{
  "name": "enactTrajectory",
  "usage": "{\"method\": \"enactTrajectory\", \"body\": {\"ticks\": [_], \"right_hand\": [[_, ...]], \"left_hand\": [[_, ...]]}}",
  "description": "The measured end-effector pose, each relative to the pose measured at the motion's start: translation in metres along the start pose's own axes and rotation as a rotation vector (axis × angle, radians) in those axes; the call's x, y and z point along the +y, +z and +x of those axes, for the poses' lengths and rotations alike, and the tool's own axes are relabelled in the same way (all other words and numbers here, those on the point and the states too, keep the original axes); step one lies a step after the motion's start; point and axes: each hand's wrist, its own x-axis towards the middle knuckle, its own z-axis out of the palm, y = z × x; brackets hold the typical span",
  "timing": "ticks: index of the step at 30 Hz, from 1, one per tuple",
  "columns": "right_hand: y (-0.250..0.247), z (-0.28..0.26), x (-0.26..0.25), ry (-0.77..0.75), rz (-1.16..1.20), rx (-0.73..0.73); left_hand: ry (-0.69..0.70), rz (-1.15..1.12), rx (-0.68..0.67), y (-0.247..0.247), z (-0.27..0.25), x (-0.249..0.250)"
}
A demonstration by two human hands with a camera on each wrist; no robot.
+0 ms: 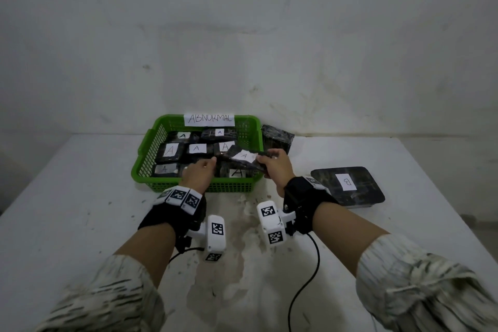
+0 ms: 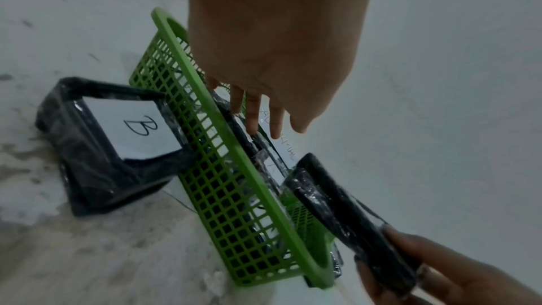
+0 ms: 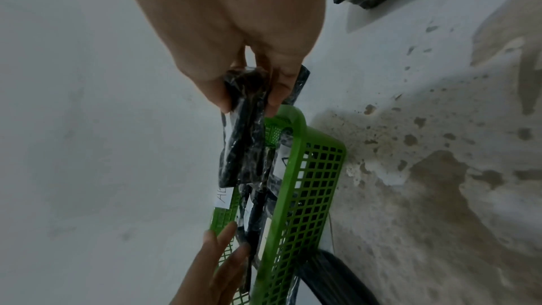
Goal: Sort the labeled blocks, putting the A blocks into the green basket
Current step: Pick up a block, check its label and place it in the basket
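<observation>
The green basket (image 1: 231,186) marked ABNORMAL stands mid-table and holds several black wrapped blocks labelled A. My right hand (image 1: 262,163) pinches one more A block (image 1: 244,156) by its right end and holds it tilted over the basket's front right corner. The right wrist view shows thumb and fingers clamped on that block (image 3: 243,147) above the basket (image 3: 310,182). My left hand (image 1: 207,167) reaches over the front wall with straight fingers (image 2: 252,115) touching the blocks inside. A flat black block labelled B (image 1: 347,188) lies on the table to the right.
Another black wrapped block (image 1: 277,137) leans behind the basket's back right corner, its label hidden. The B block (image 2: 88,159) sits close against the basket wall (image 2: 211,171) in the left wrist view. A black cable (image 1: 304,291) trails from my right wrist. A wall rises behind the table.
</observation>
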Motion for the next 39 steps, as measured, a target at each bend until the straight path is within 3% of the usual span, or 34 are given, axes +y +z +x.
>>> {"method": "enactTrajectory", "body": {"ticks": [7,13,18,24,28,35,39], "right_hand": [[0.021,0.018,-0.004,-0.085,-0.144,0.071],[0.042,0.051,-0.015,-0.156,-0.462,-0.062],[0.055,0.081,-0.016,-0.127,-0.686,-0.165],[0.064,0.106,0.000,-0.074,-0.660,-0.132],[0.071,0.112,0.007,-0.088,-0.604,-0.049],[0.077,0.115,0.010,-0.099,-0.688,-0.198],[0.075,0.111,0.012,-0.144,-0.750,-0.172]], "left_hand": [[0.134,0.375,0.094,0.002,0.012,-0.014],[0.234,0.482,0.073,0.000,0.033,-0.019],[0.185,0.546,-0.042,0.000,0.047,-0.030],[0.074,0.646,-0.172,0.001,0.049,-0.025],[0.081,0.657,-0.173,0.001,0.049,-0.025],[0.068,0.607,-0.139,0.003,0.049,-0.024],[0.063,0.594,-0.135,0.004,0.048,-0.024]]}}
